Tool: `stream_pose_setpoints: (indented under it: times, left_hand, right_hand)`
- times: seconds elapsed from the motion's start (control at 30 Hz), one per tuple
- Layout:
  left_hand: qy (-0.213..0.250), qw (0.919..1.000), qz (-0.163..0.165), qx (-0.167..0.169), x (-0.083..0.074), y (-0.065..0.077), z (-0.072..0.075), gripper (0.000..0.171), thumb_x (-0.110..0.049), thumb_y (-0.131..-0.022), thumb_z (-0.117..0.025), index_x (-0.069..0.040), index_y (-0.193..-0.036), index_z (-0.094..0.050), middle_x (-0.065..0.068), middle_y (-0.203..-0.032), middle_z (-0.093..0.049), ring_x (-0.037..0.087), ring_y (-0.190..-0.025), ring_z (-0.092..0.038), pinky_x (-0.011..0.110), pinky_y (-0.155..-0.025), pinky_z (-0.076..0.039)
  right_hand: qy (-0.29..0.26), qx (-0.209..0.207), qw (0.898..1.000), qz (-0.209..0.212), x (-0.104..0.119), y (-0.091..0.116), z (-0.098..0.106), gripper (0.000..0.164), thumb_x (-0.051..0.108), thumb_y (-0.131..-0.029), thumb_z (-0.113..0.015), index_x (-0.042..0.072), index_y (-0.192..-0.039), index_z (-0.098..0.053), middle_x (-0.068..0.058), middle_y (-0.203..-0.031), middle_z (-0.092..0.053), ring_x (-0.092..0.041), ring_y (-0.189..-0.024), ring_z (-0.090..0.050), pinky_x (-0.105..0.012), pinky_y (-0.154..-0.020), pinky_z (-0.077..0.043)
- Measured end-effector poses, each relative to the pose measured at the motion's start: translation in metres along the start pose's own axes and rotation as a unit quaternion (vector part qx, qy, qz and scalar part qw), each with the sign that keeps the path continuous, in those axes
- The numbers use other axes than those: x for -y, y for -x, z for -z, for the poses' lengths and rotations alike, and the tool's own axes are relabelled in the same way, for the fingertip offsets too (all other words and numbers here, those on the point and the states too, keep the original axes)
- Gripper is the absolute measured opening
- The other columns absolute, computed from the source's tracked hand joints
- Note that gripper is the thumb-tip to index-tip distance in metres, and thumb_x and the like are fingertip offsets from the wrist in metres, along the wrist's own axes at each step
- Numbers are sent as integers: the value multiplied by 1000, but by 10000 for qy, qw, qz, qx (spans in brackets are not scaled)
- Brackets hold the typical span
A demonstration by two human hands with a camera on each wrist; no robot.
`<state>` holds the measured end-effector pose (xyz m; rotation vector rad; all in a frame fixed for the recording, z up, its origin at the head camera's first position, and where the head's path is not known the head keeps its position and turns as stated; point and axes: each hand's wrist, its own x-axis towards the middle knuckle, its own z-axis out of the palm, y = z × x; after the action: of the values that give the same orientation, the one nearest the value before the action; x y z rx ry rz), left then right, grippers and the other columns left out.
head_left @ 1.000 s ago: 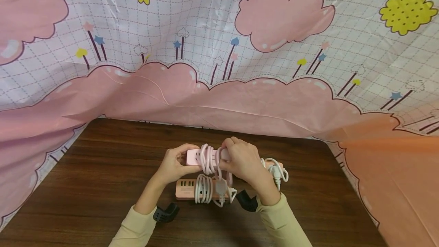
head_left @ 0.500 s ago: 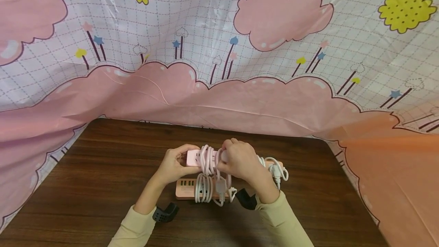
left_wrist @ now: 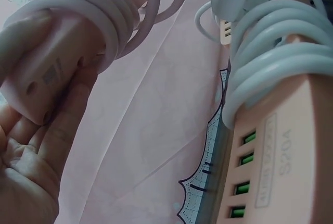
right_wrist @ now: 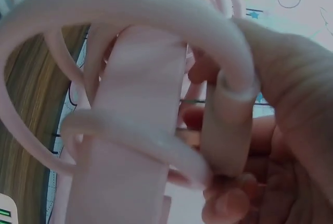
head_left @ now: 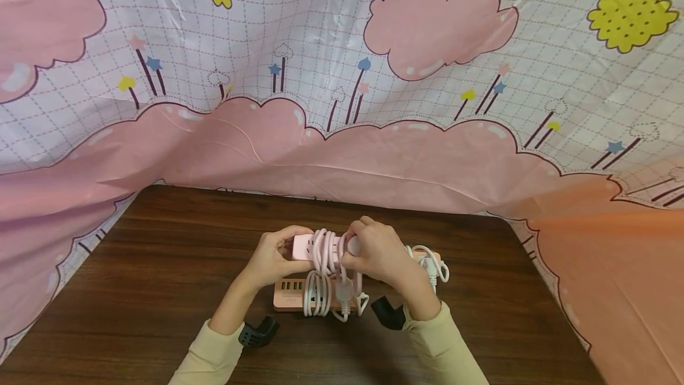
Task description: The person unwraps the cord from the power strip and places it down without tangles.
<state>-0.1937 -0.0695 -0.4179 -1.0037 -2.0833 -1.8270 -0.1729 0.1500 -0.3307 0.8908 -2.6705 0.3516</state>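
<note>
My left hand (head_left: pixel 272 257) grips the left end of a pink power strip (head_left: pixel 302 247), lifted above the table, with its pink cord (head_left: pixel 323 252) coiled several times round the middle. In the left wrist view, fingers and thumb clasp the strip's end (left_wrist: pixel 47 78). At the other end my right hand (head_left: pixel 380 252) pinches the pink plug (right_wrist: pixel 227 135). Metal prongs stick out from the plug towards the strip's side in the right wrist view. A loop of cord (right_wrist: pixel 119 5) arches across that view. Just below lies a peach power strip (head_left: pixel 288 299) wrapped in white cord.
Behind the right forearm lies another peach strip with a white cord and plug (head_left: pixel 429 267). Both rest on the dark wooden table (head_left: pixel 176 290). A patterned pink curtain (head_left: pixel 374 171) hangs along the table's back edge. Black wrist mounts (head_left: pixel 259 333) jut from both wrists.
Both hands and the pink power strip have dipped slightly. My right hand, pinching the plug, has shifted a little and turned slightly. The peach strips have stayed in place.
</note>
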Motion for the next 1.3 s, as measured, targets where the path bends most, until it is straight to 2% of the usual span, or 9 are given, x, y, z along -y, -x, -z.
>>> stream_pose_setpoints:
  times: [0.17, 0.4, 0.5, 0.73, 0.87, 1.07, 1.2, 1.3]
  left_hand:
    - [15, 10000, -25, 18, 5, 2, 1, 45, 6, -67, -79, 5, -108, -61, 20, -97, -66, 11, -79, -62, 28, -65, -54]
    - [37, 9986, -117, -507, 9, 6, 7, 43, 13, -65, -78, 8, -104, -61, 23, -95, -65, 8, -77, -62, 24, -64, -53]
    - [109, 9978, -139, -641, 8, 5, 9, 43, 14, -65, -76, 9, -105, -60, 22, -96, -65, 8, -78, -62, 23, -63, -53]
    - [219, 9964, 46, -824, 5, 3, 11, 45, 19, -65, -74, 13, -107, -58, 28, -96, -62, 6, -77, -61, 21, -61, -53]
    - [205, 9956, 98, -906, 3, 3, 10, 44, 18, -66, -74, 12, -107, -59, 27, -95, -62, 6, -78, -61, 22, -60, -53]
    - [280, 9953, -5, -927, -2, -2, 6, 44, 18, -65, -74, 11, -106, -59, 13, -92, -64, 7, -76, -60, 22, -59, -52]
    - [342, 9954, -57, -896, -7, -5, 3, 43, 18, -65, -74, 12, -105, -59, 1, -91, -64, 6, -76, -59, 21, -59, -51]
    - [391, 9955, -58, -862, -9, -6, 1, 43, 18, -65, -74, 12, -105, -59, -3, -91, -63, 6, -76, -58, 21, -59, -51]
  right_hand:
    - [345, -303, 9987, 217, 1, 3, 0, 19, 17, -64, -69, 8, -79, -61, 0, -70, -58, -15, -61, -54, -28, -53, -44]
    - [119, -1110, 9937, 124, 6, 14, 16, 22, 15, -69, -74, 8, -84, -59, -2, -77, -59, -17, -69, -54, -31, -56, -46]
    - [159, -1373, 9903, 145, 8, 23, 17, 25, 16, -72, -75, 7, -88, -58, -2, -80, -58, -17, -71, -52, -29, -56, -45]
    - [222, -2086, 9777, -95, 6, 53, 6, 32, 12, -67, -77, 5, -89, -55, -3, -79, -56, -16, -67, -52, -28, -52, -44]
    - [43, -2262, 9733, -386, 1, 72, 0, 34, 11, -65, -78, 5, -88, -53, -2, -78, -52, -15, -66, -50, -29, -54, -43]
    - [-645, -2220, 9644, -1286, -7, 99, -8, 43, -1, -58, -83, 5, -86, -50, 1, -80, -52, -7, -66, -48, -21, -53, -43]
    - [-1025, -2081, 9557, -1814, -14, 111, -17, 45, -1, -57, -85, 6, -82, -49, 2, -76, -52, -6, -65, -47, -21, -53, -44]
    - [-1535, -1755, 9436, -2352, -20, 119, -27, 46, 1, -59, -85, 6, -85, -48, 1, -74, -52, -8, -64, -48, -21, -54, -44]
